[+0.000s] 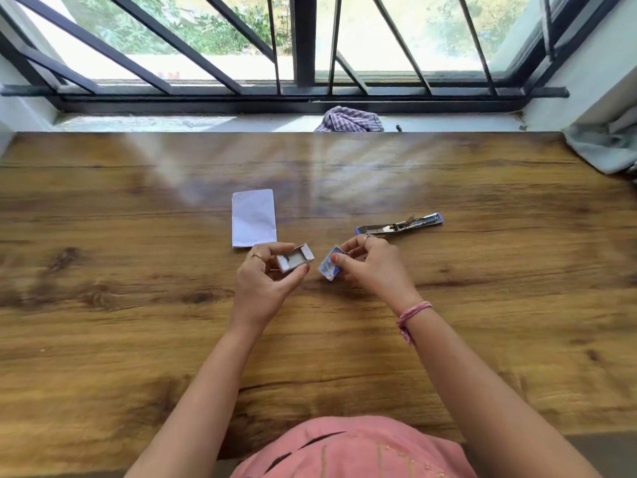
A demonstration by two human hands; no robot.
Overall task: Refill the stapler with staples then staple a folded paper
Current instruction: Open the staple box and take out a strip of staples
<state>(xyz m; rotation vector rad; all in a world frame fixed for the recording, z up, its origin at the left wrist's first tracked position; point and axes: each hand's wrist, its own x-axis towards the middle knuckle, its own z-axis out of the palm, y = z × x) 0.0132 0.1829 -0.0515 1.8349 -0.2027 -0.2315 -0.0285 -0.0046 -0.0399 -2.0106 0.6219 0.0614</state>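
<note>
Both hands hover just above the table (138, 339), and we take the folded paper (254, 218) as our landmark. From the head view, our left hand (267, 281) sits just nearer to us than the paper's near edge, fingers and thumb curled round the open tray (295, 258) of a small staple box; we see a grey strip of staples inside it, though it is too small to make out clearly. Our right hand (370, 267) is to the right of the paper and a little nearer us, pinching the blue sleeve (330, 267) of the box between thumb and fingers. Tray and sleeve are apart, with a small gap between them.

To the right of the paper, beyond our right hand, the stapler (400, 225) lies opened out flat on the table, touched by neither hand. The paper itself lies flat, its long side running away from us, its near edge just beside our left fingers.

Far beyond the paper, a checked cloth (350, 119) sits on the sill (172, 123) under the barred window (303, 46). A pink thread band (412, 313) circles our right wrist.
</note>
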